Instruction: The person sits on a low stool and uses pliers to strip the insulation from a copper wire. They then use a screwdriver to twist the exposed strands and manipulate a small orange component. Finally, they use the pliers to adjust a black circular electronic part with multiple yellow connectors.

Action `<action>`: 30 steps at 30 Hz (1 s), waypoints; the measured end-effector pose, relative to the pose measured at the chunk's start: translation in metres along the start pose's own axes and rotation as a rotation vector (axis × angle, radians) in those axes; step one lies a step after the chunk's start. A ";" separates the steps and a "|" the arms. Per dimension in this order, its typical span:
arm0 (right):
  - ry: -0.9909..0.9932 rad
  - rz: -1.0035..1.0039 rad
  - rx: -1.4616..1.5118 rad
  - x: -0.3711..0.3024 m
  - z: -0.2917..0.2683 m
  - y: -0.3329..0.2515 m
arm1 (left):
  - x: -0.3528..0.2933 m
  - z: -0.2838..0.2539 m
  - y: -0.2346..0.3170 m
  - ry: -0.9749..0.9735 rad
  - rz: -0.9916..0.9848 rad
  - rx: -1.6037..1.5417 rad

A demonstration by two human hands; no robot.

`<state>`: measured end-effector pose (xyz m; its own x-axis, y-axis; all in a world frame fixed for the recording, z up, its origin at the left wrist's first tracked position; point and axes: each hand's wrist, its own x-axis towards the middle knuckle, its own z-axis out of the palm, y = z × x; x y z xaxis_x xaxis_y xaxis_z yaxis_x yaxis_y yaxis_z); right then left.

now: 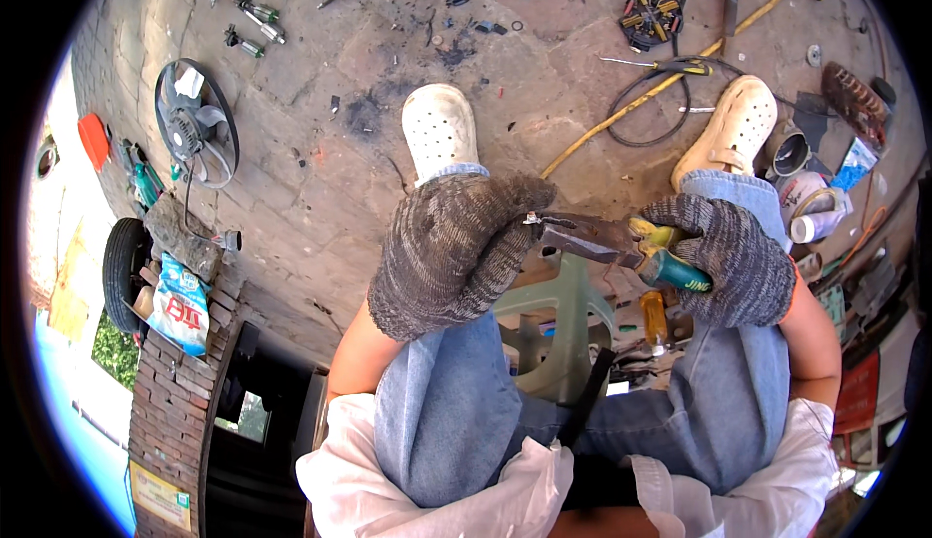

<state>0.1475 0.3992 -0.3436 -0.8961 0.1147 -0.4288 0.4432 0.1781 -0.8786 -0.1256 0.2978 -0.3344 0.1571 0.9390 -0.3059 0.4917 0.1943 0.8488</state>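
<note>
My right hand, in a dark grey knitted glove, is wrapped round the green and yellow handles of a pair of pliers. Their dark, worn jaws point left toward my other hand. Gloved in the same knit, my left hand is closed, thumb and fingers pressed together right by the jaw tips. A tiny shiny metal bit shows there; what else the fingers grip is hidden. Both hands are above my knees, over a pale green plastic stool.
A yellow hose and a black cable cross the stone floor, near a screwdriver. Motor parts lie far left, above a fan. An amber bottle is beside the stool. Cans and scrap crowd the right; a tyre stands left.
</note>
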 end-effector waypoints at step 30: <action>-0.146 -0.004 0.445 -0.003 0.011 0.013 | -0.001 -0.007 0.002 -0.197 0.157 0.421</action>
<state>0.1559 0.3907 -0.3560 -0.9061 -0.0299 -0.4221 0.4146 -0.2618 -0.8715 -0.1309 0.2999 -0.3289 0.3957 0.8685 -0.2986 0.7462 -0.1145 0.6558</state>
